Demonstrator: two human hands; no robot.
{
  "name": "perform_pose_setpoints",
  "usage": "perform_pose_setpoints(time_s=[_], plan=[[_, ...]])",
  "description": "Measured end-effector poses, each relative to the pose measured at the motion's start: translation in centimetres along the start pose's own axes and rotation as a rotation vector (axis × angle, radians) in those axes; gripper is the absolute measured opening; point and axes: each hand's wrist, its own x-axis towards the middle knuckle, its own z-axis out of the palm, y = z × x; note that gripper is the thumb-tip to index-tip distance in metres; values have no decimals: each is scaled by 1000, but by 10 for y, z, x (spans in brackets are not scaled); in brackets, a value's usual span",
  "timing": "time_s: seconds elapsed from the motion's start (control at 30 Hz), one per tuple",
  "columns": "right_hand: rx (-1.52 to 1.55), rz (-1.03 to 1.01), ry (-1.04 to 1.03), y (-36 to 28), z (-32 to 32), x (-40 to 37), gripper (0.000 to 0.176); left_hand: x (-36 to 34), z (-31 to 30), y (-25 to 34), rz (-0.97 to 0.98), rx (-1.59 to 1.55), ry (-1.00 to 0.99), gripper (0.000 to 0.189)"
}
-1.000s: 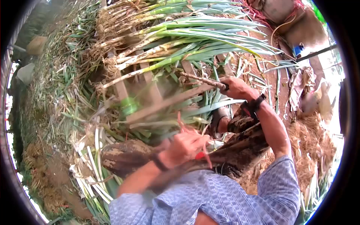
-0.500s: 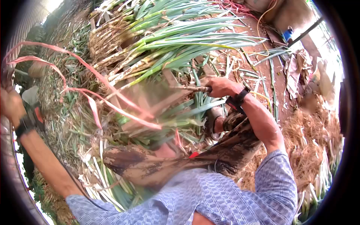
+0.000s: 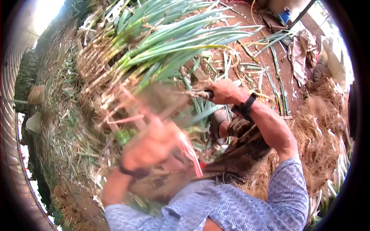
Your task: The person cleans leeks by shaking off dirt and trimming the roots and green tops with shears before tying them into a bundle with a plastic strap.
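Observation:
My left hand (image 3: 152, 142), smeared by motion, is over my lap with pink plastic strip (image 3: 188, 152) trailing from it. More pink strip (image 3: 133, 119) stretches from the hand toward the scallion roots. Further right, my right hand (image 3: 227, 92) is closed round a slim brown stick-like tool (image 3: 198, 93), its far end blurred. Beyond both hands lies a heap of long scallions (image 3: 165, 46), with yellowish-brown stems and roots to the left and green leaves to the right. What lies directly under the blurred left hand is hidden.
Cut green leaves (image 3: 275, 77) litter the reddish ground. Bundled scallions with brown roots (image 3: 323, 111) are piled at my right. A crumpled cloth or sack (image 3: 302, 57) and a blue object (image 3: 285, 16) lie further back. Leaf scraps (image 3: 61, 111) cover the left side.
My left hand has swung from the far left to over my lap, and the pink strips have moved with it. My right hand still grips the tool, nearly in place.

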Motion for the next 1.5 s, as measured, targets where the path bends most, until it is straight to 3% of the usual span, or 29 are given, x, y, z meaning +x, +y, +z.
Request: perform_pose_setpoints(time_s=[0.03,0.07,0.13,0.2,0.23,0.27,0.33,0.43,0.53,0.57,0.63,0.67,0.7,0.73,0.77,0.83,0.87,0.9,0.97,1.0,1.03,1.07,1.1,1.17,1.23,1.27,1.37,1.43,1.5], plan=[[-25,-13,31,7,10,5,36,-3,26,-28,-108,-80,-143,24],[-26,20,38,4,8,5,39,-9,53,-81,-47,-148,-265,24],[-55,70,73,9,17,16,44,-14,85,-89,-328,-105,-410,25],[-182,41,98,14,29,37,31,-26,103,-110,-274,-264,-265,26],[-120,99,107,-6,16,45,44,-30,109,-111,-252,-349,-194,26],[-121,50,182,-12,22,62,43,-28,111,-114,-204,-642,-104,26],[-149,-114,405,-30,28,94,49,-30,97,-120,-219,-593,225,23],[-124,-54,485,-67,28,126,63,-33,67,-105,-312,-792,493,26],[69,-358,530,-110,24,103,66,-40,45,-102,-42,-1274,754,27],[248,-368,289,-133,22,84,68,-44,35,-99,66,-1353,774,28],[1082,-352,-249,-176,58,51,66,-54,19,-76,239,-1513,877,28],[1063,-450,-337,-197,62,28,65,-54,16,-67,418,-1376,965,29],[936,-488,-447,-217,63,12,62,-58,5,-70,516,-1416,906,28],[1070,-554,-461,-229,86,-1,57,-68,-8,-74,609,-1452,853,28],[1203,-548,-595,-240,97,-13,38,-78,-17,-75,613,-1389,889,27],[1464,-321,-675,-250,110,-39,29,-101,-30,-85,659,-1141,979,26],[1465,-294,-707,-245,119,-46,30,-119,-42,-88,631,-1141,995,25],[1466,-267,-739,-240,128,-54,31,-136,-56,-91,730,-1029,965,26],[1333,-250,-853,-213,142,-65,34,-190,-101,-125,740,-921,1151,17],[1096,-212,-996,-186,171,-58,32,-207,-116,-123,703,-897,1357,14],[854,-178,-1134,-157,196,-46,30,-223,-128,-124,724,-926,1388,12],[922,94,-1194,-138,193,-31,38,-232,-135,-138,773,-902,1424,12],[649,-68,-817,-92,242,-29,35,-236,-136,-147,738,-884,1425,15],[-25,226,-544,-94,223,-22,38,-230,-134,-164,612,-901,1462,23],[139,264,-495,-70,278,-13,45,-199,-117,-175,438,-1020,1531,38],[191,246,-491,-70,296,-7,49,-202,-115,-205,478,-1155,1339,48],[212,183,-568,-77,360,14,59,-182,-114,-194,405,-1104,1287,55],[254,247,-338,-100,374,19,41,-165,-118,-164,398,-1054,1299,55],[170,20,-243,-86,430,18,30,-153,-119,-154,181,-1029,1364,50]])
